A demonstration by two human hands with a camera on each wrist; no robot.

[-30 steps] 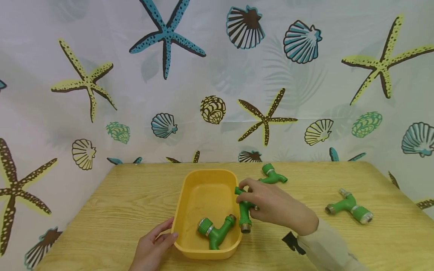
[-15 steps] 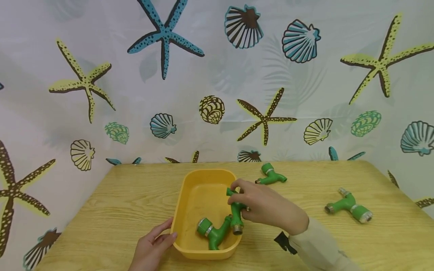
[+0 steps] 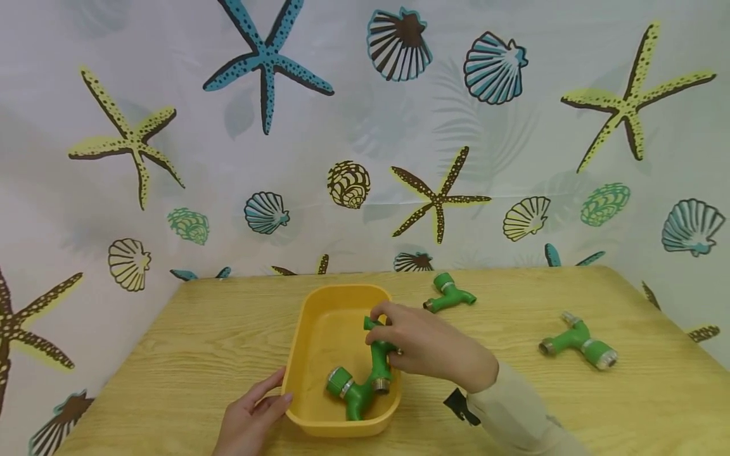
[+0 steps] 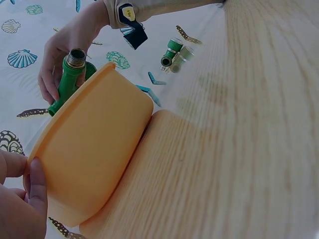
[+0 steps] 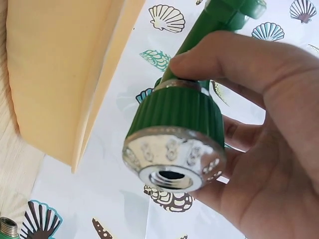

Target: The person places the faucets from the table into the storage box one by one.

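My right hand (image 3: 430, 345) grips a green tap (image 3: 380, 364) over the right side of a yellow plastic tub (image 3: 327, 332). Its threaded brass end points toward me and overlaps a second green tap (image 3: 358, 400) lying in the tub's near end. In the right wrist view, thumb and fingers of the right hand (image 5: 269, 94) wrap the held tap's neck, just behind its ribbed green knob (image 5: 174, 112) with a silver cap. On the tub's near left side, my left hand (image 3: 251, 411) pinches the rim; the left wrist view has its thumb (image 4: 38, 186) on the outer wall.
Two more green taps lie on the wooden table (image 3: 485, 392): one tap (image 3: 449, 296) at the back, just right of the tub, another tap (image 3: 577, 340) farther right. Behind the table hangs a white cloth (image 3: 319, 145) printed with starfish and shells.
My right hand has carried the tap left, from beside the tub's right rim to over its inside. The left hand keeps its hold on the rim.
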